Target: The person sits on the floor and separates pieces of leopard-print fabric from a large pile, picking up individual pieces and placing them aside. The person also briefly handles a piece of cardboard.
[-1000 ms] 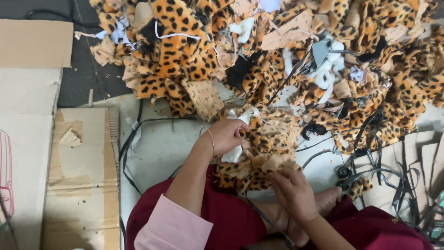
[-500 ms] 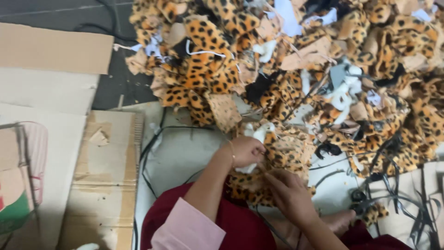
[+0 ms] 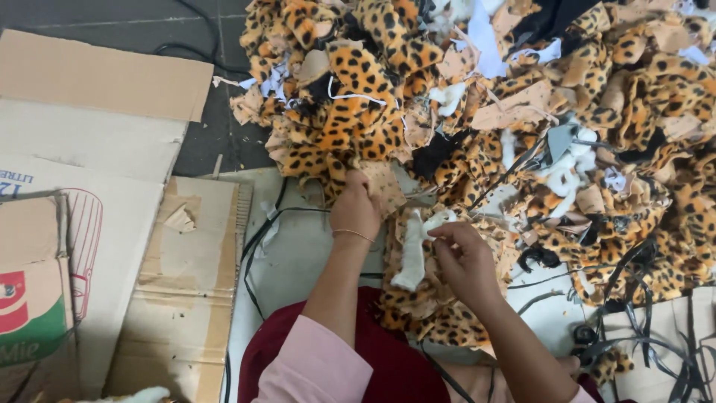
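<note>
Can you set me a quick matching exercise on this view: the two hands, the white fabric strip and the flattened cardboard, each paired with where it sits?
Things:
1. left hand
2. right hand
3. white fabric strip
4. flattened cardboard

Places:
A. left side of the floor
B. pinching the strip's upper end
C. at the edge of the leopard-print pile
D. hanging between the hands

Pairs: 1-C, 2-B, 3-D, 4-A

Left fingers (image 3: 350, 183) buried in leopard-print scraps (image 3: 350, 127).
</note>
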